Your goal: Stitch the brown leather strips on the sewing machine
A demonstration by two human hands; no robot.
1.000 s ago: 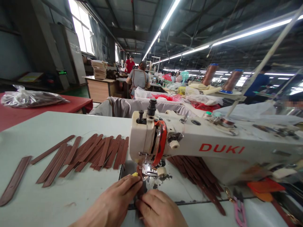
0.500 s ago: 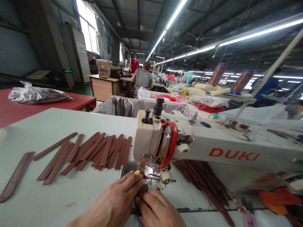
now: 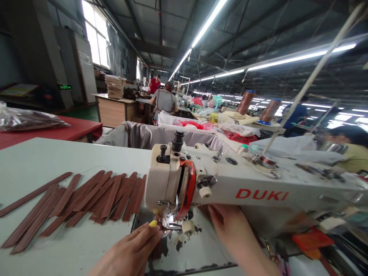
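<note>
A white sewing machine (image 3: 218, 180) marked DUKI stands in front of me. By its presser foot (image 3: 174, 225), my left hand (image 3: 138, 245) has its fingers closed together on a brown leather-like strip (image 3: 156, 251), mostly hidden under the hand. A yellow cover (image 3: 153, 223) sits on one fingertip. My right hand (image 3: 230, 222) reaches under the machine arm, where brown strips lay in the earlier frame; its fingertips are partly hidden, so their grip does not show. Left of the machine head lies a loose row of brown strips (image 3: 94, 197).
Scissors (image 3: 283, 258) and an orange-red item (image 3: 312, 239) lie at the lower right. Thread cones (image 3: 246, 102) stand behind the arm. A grey cloth-lined bin (image 3: 140, 136) is beyond the table. A red table (image 3: 83, 126) bears a plastic bag. Other people sit and stand farther off.
My right hand has left the strip beside my left hand and moved right, under the machine arm. My left hand stays by the presser foot. The view has turned to the right.
</note>
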